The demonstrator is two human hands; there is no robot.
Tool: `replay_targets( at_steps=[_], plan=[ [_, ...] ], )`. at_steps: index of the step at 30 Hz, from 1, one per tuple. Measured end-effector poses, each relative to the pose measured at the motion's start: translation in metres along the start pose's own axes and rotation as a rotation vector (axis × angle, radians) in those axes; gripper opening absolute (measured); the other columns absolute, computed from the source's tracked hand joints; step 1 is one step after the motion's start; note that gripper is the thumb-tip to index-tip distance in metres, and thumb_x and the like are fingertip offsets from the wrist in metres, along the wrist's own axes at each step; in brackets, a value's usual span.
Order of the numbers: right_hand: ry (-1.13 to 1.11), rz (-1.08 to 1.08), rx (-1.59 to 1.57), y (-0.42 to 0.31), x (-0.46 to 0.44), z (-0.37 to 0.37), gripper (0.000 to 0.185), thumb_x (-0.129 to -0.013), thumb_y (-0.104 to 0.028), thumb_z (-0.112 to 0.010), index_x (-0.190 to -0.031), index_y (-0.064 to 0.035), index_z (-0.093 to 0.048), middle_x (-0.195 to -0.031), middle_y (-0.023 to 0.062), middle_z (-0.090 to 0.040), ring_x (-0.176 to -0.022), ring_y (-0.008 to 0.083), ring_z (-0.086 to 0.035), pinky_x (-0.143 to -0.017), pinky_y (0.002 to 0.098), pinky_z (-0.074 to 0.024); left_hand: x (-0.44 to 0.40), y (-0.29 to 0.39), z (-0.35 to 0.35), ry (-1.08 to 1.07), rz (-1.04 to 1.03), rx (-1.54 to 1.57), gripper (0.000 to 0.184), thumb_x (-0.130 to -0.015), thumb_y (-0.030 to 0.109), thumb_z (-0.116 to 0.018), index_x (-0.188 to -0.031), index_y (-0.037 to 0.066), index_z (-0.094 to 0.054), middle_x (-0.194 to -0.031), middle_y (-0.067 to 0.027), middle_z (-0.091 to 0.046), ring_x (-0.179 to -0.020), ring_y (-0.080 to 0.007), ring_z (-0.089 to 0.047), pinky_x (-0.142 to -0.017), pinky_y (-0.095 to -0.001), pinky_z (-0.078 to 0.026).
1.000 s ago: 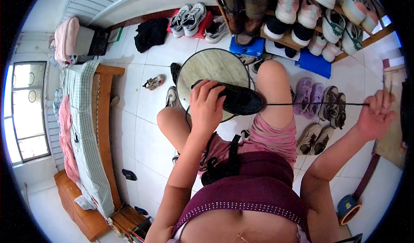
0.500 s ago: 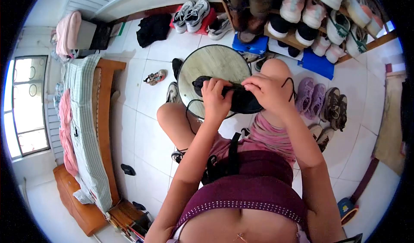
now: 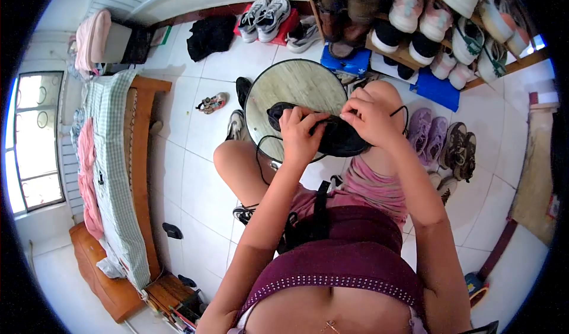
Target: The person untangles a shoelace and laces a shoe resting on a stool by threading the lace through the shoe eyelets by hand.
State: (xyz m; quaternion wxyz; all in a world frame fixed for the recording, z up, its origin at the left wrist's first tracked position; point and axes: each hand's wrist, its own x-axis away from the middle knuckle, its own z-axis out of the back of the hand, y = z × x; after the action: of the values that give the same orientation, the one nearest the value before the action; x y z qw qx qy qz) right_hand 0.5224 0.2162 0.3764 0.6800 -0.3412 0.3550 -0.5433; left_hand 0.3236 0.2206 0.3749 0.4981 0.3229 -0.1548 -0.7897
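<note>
A black shoe (image 3: 342, 140) lies on its long side across a round wood-topped stool (image 3: 284, 76), partly covered by my hands. My left hand (image 3: 301, 134) is closed on the upper of the shoe, thumb and forefinger pressed near its opening. Just to the right, my right hand (image 3: 368, 118) pinches at the shoe's black lace, though the bit between the fingertips is too small to make out clearly. One loose end of the black lace (image 3: 259, 156) loops down at the stool's left edge. Another lace end (image 3: 405, 113) curves out beyond my right hand.
A shoe rack (image 3: 409, 50) full of shoes stands at the upper right. Purple shoes (image 3: 420, 127) and brown sandals (image 3: 457, 147) sit on the tiled floor by my right knee. A bed (image 3: 142, 174) with a checked sheet runs along the left. A black cloth (image 3: 210, 37) lies on the floor.
My right hand has shifted slightly right and up, widening the gap from my left hand. My left hand stays on the shoe. The view has tilted a little.
</note>
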Motion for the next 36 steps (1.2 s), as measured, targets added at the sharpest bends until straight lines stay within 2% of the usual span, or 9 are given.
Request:
replay_targets(
  at_steps=[3,6,9,15,19,22,26,30,36],
  plan=[
    [-0.030,0.052,-0.062,-0.001,-0.001,0.002,0.016,-0.080,-0.015,-0.067,-0.087,-0.0026,-0.061,-0.088,0.0114,-0.062,-0.079,0.0304,-0.060,-0.070,0.0385,-0.0467,0.002,-0.002,-0.002,0.007,-0.050,-0.005,0.027,-0.063,0.004,-0.072,-0.088,0.015,-0.072,-0.083,-0.0036,-0.057,-0.082,-0.0250,-0.051,-0.077,-0.0372,-0.039],
    [-0.099,-0.055,-0.030,-0.009,-0.001,0.000,0.016,-0.079,-0.013,-0.068,-0.088,-0.0017,-0.061,-0.087,0.0112,-0.061,-0.080,0.0303,-0.061,-0.070,0.0389,-0.0468,0.003,-0.004,-0.002,0.023,-0.076,-0.012,0.026,-0.063,0.005,-0.073,-0.087,0.015,-0.073,-0.083,-0.0032,-0.057,-0.082,-0.0249,-0.051,-0.075,-0.0373,-0.040],
    [-0.079,0.041,-0.088,-0.010,0.000,-0.011,0.016,-0.080,-0.016,-0.067,-0.087,-0.0019,-0.061,-0.086,0.0118,-0.061,-0.080,0.0305,-0.061,-0.069,0.0397,-0.0468,0.004,-0.004,-0.003,0.028,-0.081,-0.017,0.027,-0.063,0.005,-0.073,-0.088,0.015,-0.073,-0.083,-0.0033,-0.057,-0.082,-0.0252,-0.051,-0.074,-0.0373,-0.040],
    [-0.038,-0.011,0.076,-0.013,0.000,-0.005,0.014,-0.082,-0.017,-0.064,-0.085,-0.0035,-0.062,-0.085,0.0110,-0.059,-0.079,0.0318,-0.060,-0.069,0.0403,-0.0461,0.006,-0.006,-0.003,0.044,-0.071,0.014,0.027,-0.063,0.007,-0.073,-0.089,0.012,-0.069,-0.085,-0.0053,-0.057,-0.085,-0.0267,-0.051,-0.077,-0.0377,-0.040],
    [-0.021,0.041,0.084,-0.015,-0.001,0.003,0.010,-0.082,-0.014,-0.062,-0.084,-0.0043,-0.063,-0.084,0.0102,-0.055,-0.078,0.0312,-0.059,-0.069,0.0406,-0.0459,0.004,-0.007,-0.005,0.062,-0.071,0.038,0.024,-0.062,0.006,-0.073,-0.085,0.010,-0.064,-0.086,-0.0047,-0.057,-0.085,-0.0268,-0.051,-0.078,-0.0381,-0.038],
    [-0.088,0.102,0.160,-0.019,-0.003,0.006,0.009,-0.082,-0.013,-0.061,-0.085,-0.0052,-0.063,-0.085,0.0100,-0.054,-0.080,0.0304,-0.059,-0.069,0.0411,-0.0461,0.005,-0.008,-0.006,0.061,-0.074,0.041,0.025,-0.062,0.006,-0.073,-0.085,0.010,-0.064,-0.087,-0.0049,-0.057,-0.085,-0.0273,-0.051,-0.078,-0.0382,-0.038],
    [-0.069,0.235,0.259,-0.015,-0.005,0.001,0.008,-0.079,-0.012,-0.064,-0.083,-0.0062,-0.061,-0.083,0.0073,-0.051,-0.078,0.0285,-0.057,-0.065,0.0386,-0.0444,0.005,-0.007,-0.004,0.063,-0.077,0.046,0.026,-0.062,0.006,-0.073,-0.086,0.010,-0.063,-0.086,-0.0053,-0.057,-0.084,-0.0276,-0.050,-0.078,-0.0382,-0.038],
    [-0.078,0.364,0.358,-0.014,-0.011,0.003,0.007,-0.075,-0.010,-0.063,-0.078,-0.0064,-0.058,-0.082,0.0075,-0.049,-0.079,0.0274,-0.057,-0.063,0.0394,-0.0440,0.006,-0.008,-0.001,0.018,-0.090,0.066,0.023,-0.066,0.007,-0.071,-0.087,0.010,-0.063,-0.088,-0.0062,-0.055,-0.086,-0.0289,-0.049,-0.078,-0.0390,-0.037],
    [-0.108,0.405,0.361,-0.020,-0.015,0.006,0.007,-0.075,-0.010,-0.061,-0.077,-0.0058,-0.057,-0.081,0.0082,-0.048,-0.078,0.0272,-0.056,-0.062,0.0387,-0.0438,0.006,-0.009,-0.002,-0.008,-0.097,0.060,0.022,-0.069,0.008,-0.069,-0.090,0.009,-0.062,-0.090,-0.0075,-0.054,-0.088,-0.0299,-0.049,-0.080,-0.0398,-0.036]
  ],
)
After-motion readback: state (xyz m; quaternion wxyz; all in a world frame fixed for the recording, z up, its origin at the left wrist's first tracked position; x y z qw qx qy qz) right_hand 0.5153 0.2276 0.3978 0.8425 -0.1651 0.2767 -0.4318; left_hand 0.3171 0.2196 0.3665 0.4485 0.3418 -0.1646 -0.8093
